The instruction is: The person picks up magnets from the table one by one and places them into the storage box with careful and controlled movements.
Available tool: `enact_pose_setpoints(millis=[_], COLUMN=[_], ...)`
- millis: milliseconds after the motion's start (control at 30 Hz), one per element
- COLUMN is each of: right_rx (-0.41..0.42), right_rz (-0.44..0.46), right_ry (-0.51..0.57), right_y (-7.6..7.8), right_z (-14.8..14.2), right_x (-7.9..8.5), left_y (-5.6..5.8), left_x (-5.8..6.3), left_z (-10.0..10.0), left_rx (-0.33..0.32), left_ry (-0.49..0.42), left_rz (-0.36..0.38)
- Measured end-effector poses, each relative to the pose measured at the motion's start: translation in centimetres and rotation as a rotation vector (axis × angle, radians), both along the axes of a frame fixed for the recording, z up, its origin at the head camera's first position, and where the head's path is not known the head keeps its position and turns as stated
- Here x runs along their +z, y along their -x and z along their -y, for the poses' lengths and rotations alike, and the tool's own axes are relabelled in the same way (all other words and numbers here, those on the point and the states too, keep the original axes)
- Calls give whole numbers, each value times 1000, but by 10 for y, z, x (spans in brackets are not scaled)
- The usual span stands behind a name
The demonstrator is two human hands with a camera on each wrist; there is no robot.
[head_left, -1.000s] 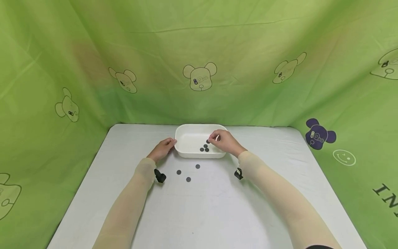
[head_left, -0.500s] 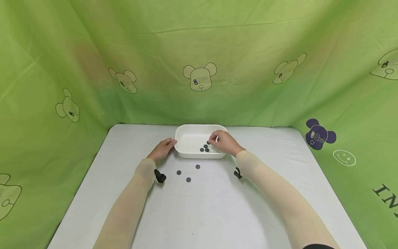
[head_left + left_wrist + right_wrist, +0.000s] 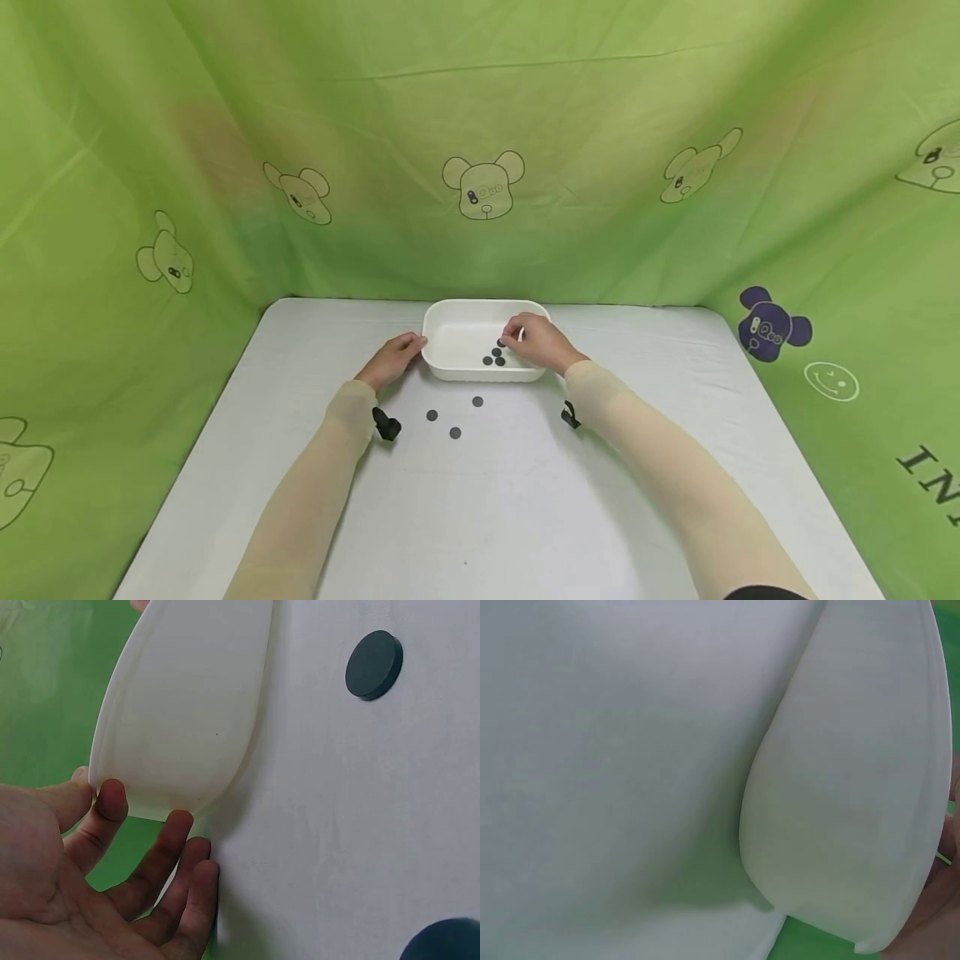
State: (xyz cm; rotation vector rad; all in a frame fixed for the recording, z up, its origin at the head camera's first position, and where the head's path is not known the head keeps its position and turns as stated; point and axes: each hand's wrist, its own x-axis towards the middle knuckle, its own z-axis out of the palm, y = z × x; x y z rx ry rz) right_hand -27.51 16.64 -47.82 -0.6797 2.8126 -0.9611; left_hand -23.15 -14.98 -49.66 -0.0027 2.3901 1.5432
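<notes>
A white rectangular tray with rounded corners stands at the back of the table. My left hand holds its left end; in the left wrist view the thumb and index finger pinch the rim while other fingers rest near the outer wall. Reaching over the right side of the tray, my right hand pinches a dark round disc between thumb and index finger. Several similar discs lie just below it inside the tray. From the right wrist the tray's wall hides most of that hand.
Three dark discs lie on the white tablecloth in front of the tray, one of them a thick disc in the left wrist view. A green curtain with bear drawings rises behind and beside the table.
My right forearm has shifted slightly left, while its fingertips stay at nearly the same spot over the tray. The left hand, tray and loose discs have not visibly moved.
</notes>
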Motion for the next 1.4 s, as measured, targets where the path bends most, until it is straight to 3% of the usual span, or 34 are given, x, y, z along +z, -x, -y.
enact_pose_setpoints(millis=[533,1400], right_rx=[-12,-28], right_rz=[74,143], right_ry=[30,-7], right_y=[9,15], right_z=[15,30], right_x=[-8,-14], left_y=[0,3], left_x=[1,1], left_z=[1,2], left_rx=[-11,-13], left_ry=[10,5], left_rz=[0,2])
